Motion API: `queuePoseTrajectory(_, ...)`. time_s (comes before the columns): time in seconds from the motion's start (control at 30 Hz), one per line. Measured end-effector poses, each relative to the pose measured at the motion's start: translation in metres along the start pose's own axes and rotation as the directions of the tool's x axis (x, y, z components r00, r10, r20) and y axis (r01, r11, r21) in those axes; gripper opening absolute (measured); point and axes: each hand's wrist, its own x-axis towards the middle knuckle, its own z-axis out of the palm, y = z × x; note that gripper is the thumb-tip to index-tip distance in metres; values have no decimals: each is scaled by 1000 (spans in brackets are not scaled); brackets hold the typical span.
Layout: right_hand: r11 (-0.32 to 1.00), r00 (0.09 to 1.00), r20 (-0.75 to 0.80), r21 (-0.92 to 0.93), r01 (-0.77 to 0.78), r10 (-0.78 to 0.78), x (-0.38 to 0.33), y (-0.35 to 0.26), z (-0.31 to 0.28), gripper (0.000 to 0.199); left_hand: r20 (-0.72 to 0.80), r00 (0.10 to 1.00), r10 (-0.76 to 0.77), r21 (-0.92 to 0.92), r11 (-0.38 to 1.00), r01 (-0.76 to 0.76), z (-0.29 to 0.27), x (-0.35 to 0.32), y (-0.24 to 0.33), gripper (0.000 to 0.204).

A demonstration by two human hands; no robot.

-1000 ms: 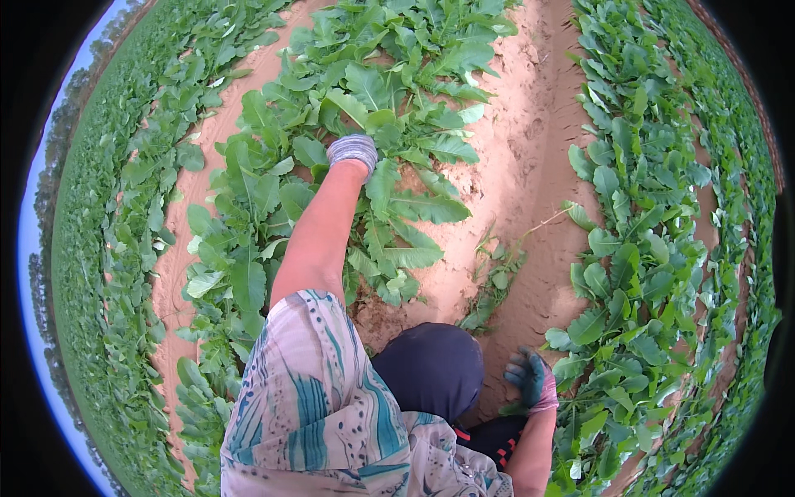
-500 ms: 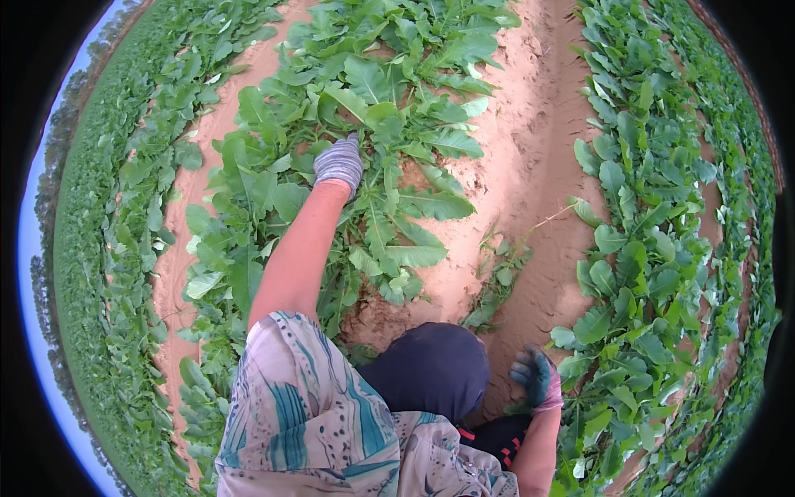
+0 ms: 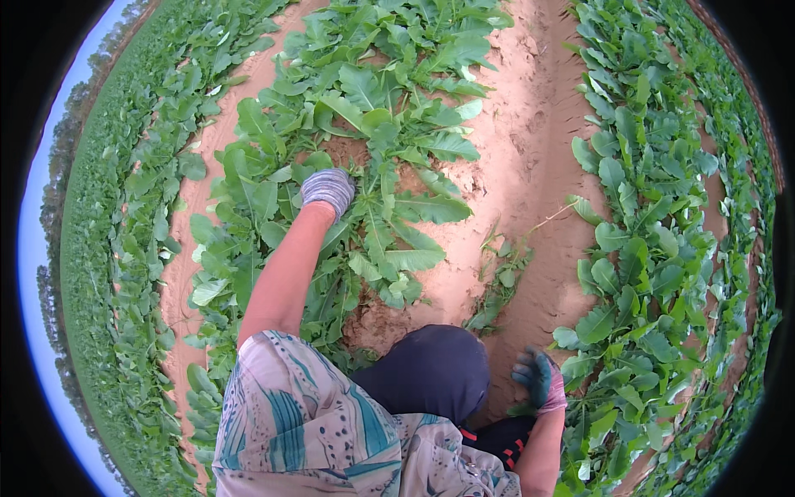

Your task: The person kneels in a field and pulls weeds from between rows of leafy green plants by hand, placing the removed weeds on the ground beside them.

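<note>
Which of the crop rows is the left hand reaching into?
The middle row: the grey-gloved left hand is down among its leaves. The right row lies beyond a bare sandy furrow, beside the right hand.

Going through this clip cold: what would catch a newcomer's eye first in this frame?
Most striking are the long rows of broad-leaved green plants running across reddish sandy soil. At the centre, the left hand in a grey knitted glove reaches out on a bare forearm into the middle row's leaves. Lower right, the right hand in a teal and pink glove sits low by the furrow, beside the next row of plants.
</note>
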Motion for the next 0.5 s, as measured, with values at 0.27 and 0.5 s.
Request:
queuePoseTrajectory(0.27,1000,1000,20,-7,9,-9,-4,-2,4,53,-325,945,40,143,990,7,3,43,-23,37)
queuePoseTrajectory(0.5,992,998,53,122,-28,21,0,-2,-4,49,-84,996,-14,238,971,34,-3,95,-41,34)
